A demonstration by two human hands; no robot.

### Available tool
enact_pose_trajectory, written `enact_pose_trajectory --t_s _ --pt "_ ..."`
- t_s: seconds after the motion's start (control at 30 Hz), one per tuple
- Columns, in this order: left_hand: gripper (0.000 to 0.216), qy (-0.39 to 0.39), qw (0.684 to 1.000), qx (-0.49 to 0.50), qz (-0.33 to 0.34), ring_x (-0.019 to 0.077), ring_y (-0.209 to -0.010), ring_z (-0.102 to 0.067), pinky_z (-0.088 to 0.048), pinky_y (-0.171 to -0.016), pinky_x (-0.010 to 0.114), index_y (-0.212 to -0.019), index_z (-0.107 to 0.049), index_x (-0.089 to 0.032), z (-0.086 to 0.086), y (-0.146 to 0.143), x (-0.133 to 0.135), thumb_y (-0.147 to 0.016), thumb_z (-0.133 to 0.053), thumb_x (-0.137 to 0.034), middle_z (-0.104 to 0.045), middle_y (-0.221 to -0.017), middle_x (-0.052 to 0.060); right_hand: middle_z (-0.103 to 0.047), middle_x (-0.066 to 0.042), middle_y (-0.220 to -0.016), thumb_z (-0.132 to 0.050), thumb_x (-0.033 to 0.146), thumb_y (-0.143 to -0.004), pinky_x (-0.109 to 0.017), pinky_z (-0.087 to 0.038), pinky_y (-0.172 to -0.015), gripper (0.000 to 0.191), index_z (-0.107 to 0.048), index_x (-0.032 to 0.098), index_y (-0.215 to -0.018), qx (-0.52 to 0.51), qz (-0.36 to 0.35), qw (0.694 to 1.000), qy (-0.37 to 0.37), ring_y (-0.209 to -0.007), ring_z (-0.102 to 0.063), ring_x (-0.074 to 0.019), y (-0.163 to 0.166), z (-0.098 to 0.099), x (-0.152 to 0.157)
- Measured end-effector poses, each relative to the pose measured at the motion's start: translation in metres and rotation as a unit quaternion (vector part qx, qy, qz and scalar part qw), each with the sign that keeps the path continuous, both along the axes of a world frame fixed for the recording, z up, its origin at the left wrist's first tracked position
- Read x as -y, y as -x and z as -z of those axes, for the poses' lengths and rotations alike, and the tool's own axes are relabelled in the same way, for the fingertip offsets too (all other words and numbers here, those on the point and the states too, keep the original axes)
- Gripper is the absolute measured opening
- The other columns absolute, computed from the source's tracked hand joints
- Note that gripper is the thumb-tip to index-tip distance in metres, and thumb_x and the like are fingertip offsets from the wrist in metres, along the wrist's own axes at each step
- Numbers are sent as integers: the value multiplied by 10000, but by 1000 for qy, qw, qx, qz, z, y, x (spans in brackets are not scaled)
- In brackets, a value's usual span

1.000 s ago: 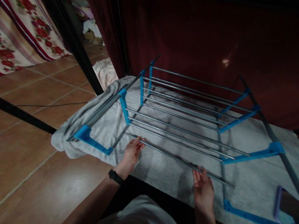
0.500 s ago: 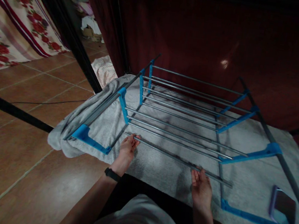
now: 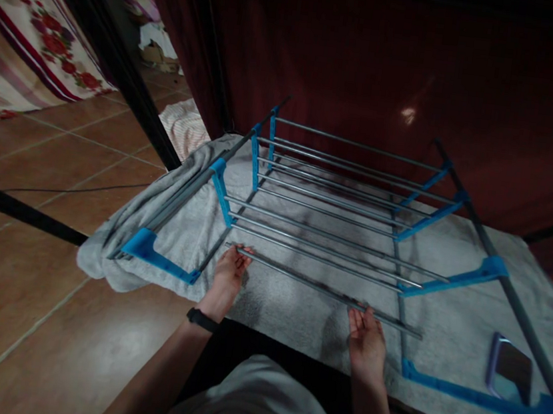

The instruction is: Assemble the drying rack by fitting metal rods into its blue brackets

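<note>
Rod [image 3: 298, 276]: runs ten-to-four, rack [image 3: 221, 190] at twelve!
Left hand [image 3: 230, 274]: clamped near rod's ten-o'clock end
Right hand [image 3: 366, 342]: clamped toward four

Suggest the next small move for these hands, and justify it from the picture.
Probably ease the grey rod toward the two blue brackets nearest the person: the left hand and right hand hold it, and neither end appears seated in a bracket.

Left hand [image 3: 229, 272]: bare, forearm bare too
Wristband [image 3: 202, 319]: black, narrow, snug around the left wrist, slightly broader at one side
Right hand [image 3: 365, 343]: bare, as are its wrist and forearm
Shirt [image 3: 255, 406]: pale grey, plain, softly creased
Black cloth [image 3: 234, 346]: beside the shirt, perhaps trousers; too dark to be sure
</note>
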State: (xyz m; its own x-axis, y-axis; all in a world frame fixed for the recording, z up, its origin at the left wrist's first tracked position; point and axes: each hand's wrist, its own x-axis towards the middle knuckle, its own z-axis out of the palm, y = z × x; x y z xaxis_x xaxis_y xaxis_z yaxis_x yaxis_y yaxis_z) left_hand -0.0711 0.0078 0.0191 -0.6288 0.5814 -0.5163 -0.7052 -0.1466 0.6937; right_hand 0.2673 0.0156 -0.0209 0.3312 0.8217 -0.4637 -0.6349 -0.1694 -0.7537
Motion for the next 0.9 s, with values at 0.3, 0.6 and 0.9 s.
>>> enact_pose_trajectory --t_s 0.3,0.6,0.9 --pt "104 -3 1000 -8 13 114 -626 -670 -542 -627 220 -840 -663 -151 2 0 1 -896 -578 -127 -704 -748 37 -682 52 -777 -796 297 -737 -290 -581 -892 229 -580 226 -758 13 -2 1000 -12 -791 -685 -103 1 -2 -1" --pt "133 9 997 29 69 143 -689 -712 -598 -717 280 -746 -624 -159 5 -31 5 -830 -641 -58 -720 -785 46 -682 60 -745 -840 262 -680 -277 -593 -853 265 -594 222 -769 -29 23 999 -18 -717 -672 -91 9 -1 -3" --pt "230 49 984 65 156 189 -655 -732 -617 -701 314 -663 -568 -163 4 -85 6 -754 -699 3 -709 -693 29 -715 31 -810 -840 318 -676 -270 -586 -817 272 -608 232 -791 -17 -7 999 -26 -804 -703 -121 25 -6 -1"
